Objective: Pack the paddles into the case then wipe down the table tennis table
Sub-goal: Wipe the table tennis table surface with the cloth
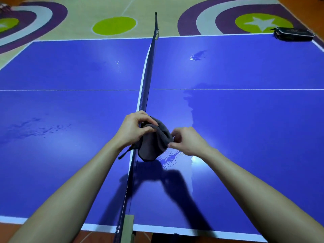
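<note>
1. The left hand (pixel 134 131) and right hand (pixel 188 142) both pinch 1 bunched grey cloth (pixel 154 146) between them.
2. The cloth hangs just right of the net (pixel 146 81), seemingly off the surface (pixel 70 71). Wet streaks (pixel 171 156) lie beneath it, nearer the right hand.
3. The case (pixel 294 34) sits far right of the net, its long axis crossing the net's line. No paddles show.

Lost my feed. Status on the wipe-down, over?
Left hand and right hand pinch grey cloth above dark net. Blue tabletop wet in patches. Black paddle case on far right corner.
</note>
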